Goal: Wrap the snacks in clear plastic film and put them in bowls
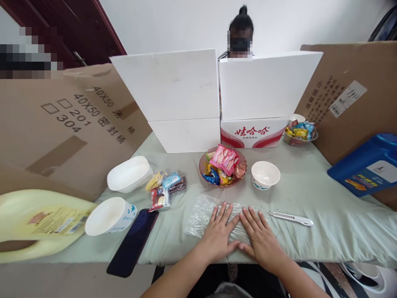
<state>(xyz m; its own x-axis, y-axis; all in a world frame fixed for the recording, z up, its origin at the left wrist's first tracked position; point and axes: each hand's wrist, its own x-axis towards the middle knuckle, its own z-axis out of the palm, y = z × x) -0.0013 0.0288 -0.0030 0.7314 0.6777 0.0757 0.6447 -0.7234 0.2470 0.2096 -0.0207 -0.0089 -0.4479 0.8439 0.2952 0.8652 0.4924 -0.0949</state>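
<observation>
A: What do we record at the hands?
B: We record one left hand (218,236), flat, fingers spread; one right hand (260,240), flat, fingers lightly fanned. Both lie on one crumpled clear plastic sheet (197,217), near the front edge of the green cloth (328,231).
A: And around it?
B: We list one white cutter knife (293,218), right; behind, one snack dish (203,176), one white bowl (259,182).

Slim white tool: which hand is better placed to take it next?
Probably the right hand: flat on the clear plastic, it lies nearer the slim white tool; the left hand is farther across.
</observation>
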